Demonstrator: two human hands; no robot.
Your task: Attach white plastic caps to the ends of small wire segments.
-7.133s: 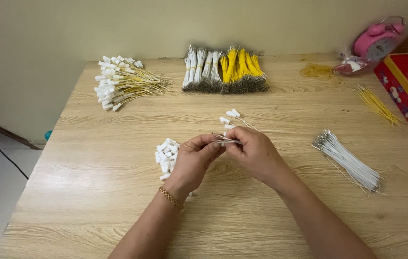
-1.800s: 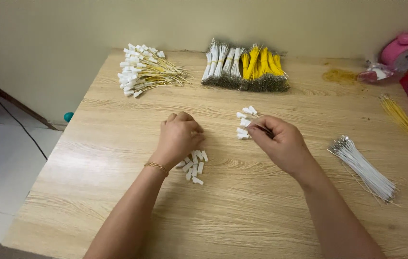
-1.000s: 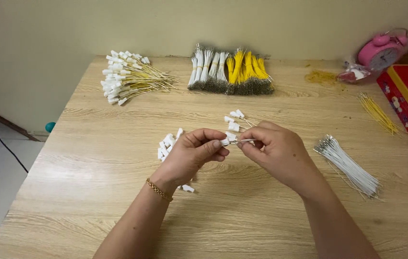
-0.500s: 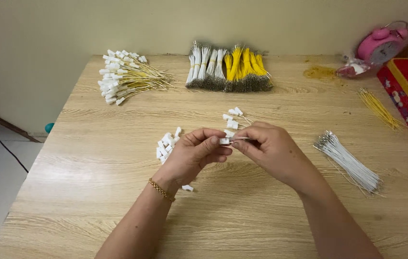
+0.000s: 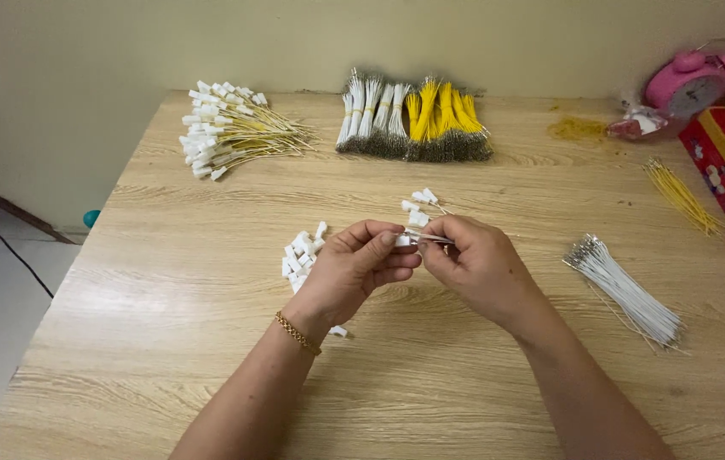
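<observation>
Pinching a small white connector in closed fingertips, the left hand is meeting the right hand, which is gripping a thin wire above the bench, beside loose white connectors.

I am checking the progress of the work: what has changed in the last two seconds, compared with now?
The left hand left the loose white connectors, carrying one, and met the right hand above the table. Both now pinch a white connector and thin wire between them. The piles and bundles of wires stayed in place.
</observation>
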